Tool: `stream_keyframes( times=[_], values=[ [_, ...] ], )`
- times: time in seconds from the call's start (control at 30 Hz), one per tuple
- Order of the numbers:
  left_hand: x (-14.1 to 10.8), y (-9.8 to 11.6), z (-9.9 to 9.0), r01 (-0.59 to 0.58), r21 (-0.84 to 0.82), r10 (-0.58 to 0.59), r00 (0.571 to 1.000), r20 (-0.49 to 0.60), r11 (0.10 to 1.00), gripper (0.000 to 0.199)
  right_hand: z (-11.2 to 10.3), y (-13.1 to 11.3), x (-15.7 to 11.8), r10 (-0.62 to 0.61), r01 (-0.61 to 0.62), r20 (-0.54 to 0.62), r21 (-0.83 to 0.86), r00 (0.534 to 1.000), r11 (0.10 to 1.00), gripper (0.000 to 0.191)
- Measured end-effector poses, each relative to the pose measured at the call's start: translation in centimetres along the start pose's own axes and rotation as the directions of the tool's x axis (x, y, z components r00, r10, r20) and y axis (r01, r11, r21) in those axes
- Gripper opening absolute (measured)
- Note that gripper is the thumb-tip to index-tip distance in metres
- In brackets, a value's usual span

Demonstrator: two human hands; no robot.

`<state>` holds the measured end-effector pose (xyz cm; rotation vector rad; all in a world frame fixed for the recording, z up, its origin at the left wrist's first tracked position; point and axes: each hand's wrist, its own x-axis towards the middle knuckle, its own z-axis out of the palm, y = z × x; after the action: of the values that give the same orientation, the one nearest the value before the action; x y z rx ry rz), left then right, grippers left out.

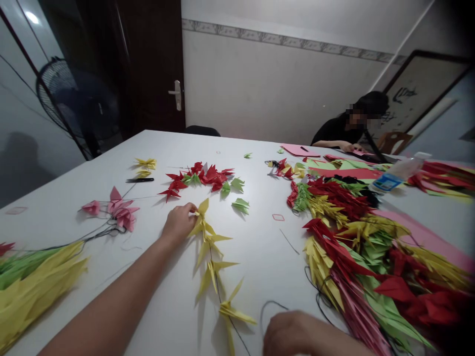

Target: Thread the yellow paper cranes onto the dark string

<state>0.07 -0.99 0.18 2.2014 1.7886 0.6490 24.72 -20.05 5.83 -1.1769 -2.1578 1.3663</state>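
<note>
crane [211, 271]: matt yellow paper | tabletop [260, 267]: smooth white | door handle [177, 95]: metal | bottle [393, 173]: clear plastic

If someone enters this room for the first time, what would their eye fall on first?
The big heap of red, yellow and green origami cranes on the right of the white table stands out first. Next, in the middle, comes the string of yellow origami cranes, held at its top by the left hand, with the right hand near its lower end.

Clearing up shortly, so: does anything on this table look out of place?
A small red loop, perhaps a rubber band, lies loose on the white table beside a stray dark wire; both look dropped, attached to nothing.
</note>
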Motion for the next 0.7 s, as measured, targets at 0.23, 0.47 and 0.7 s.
stream_keyframes(
  times=[0.23, 0.47, 0.7],
  values=[
    [0.1, 1.1, 1.6, 0.084, 0.044, -0.082, 0.996, -0.031, 0.996, 0.031, -6.6, 3.7, 10.0, 0.126, -0.114, -0.464, 0.055, 0.877, 0.992, 0.023],
    [0.4, 1.7, 1.8, 0.091, -0.039, -0.09, 0.996, 0.017, 0.995, 0.019, -4.8, 5.9, 20.6, 0.059, -0.054, -0.517, 0.025, 0.854, 0.998, 0.021],
    [1.0, 1.0, 2.4, 0.117, -0.484, -0.117, 0.993, 0.03, 0.867, 0.022, -4.1, 7.7, 21.4, 0.188, 0.22, -0.551, 0.59, 0.813, 0.777, 0.026]
  ],
)
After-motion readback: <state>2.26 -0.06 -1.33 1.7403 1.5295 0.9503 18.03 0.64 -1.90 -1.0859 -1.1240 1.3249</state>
